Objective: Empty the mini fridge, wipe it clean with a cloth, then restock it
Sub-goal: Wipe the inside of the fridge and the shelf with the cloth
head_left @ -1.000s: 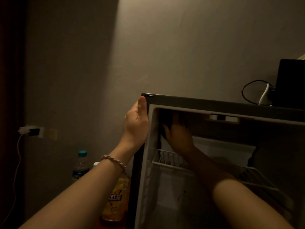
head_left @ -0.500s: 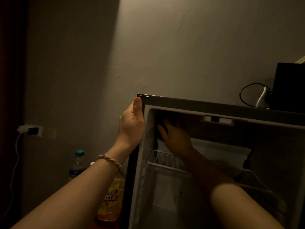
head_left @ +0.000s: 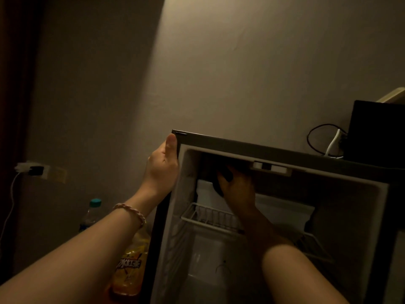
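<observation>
The mini fridge (head_left: 263,148) stands open, its inside dim and white. My left hand (head_left: 162,170) grips its top left corner, thumb lying along the front edge. My right hand (head_left: 237,189) reaches inside and holds a dark cloth (head_left: 223,175) against the upper left of the interior, just under the ceiling. A white wire shelf (head_left: 208,218) runs below that hand, with nothing visible on it. The lower compartment looks bare, though it is dark.
Left of the fridge stand a water bottle (head_left: 93,212) with a teal cap and an orange tea bottle (head_left: 131,266). A black box (head_left: 377,130) with cables (head_left: 324,141) sits on the fridge top. A charger hangs in a wall socket (head_left: 32,171).
My right hand with the cloth has shifted slightly to the right along the upper interior. My left hand has kept its hold on the corner. The view has drifted a little.
</observation>
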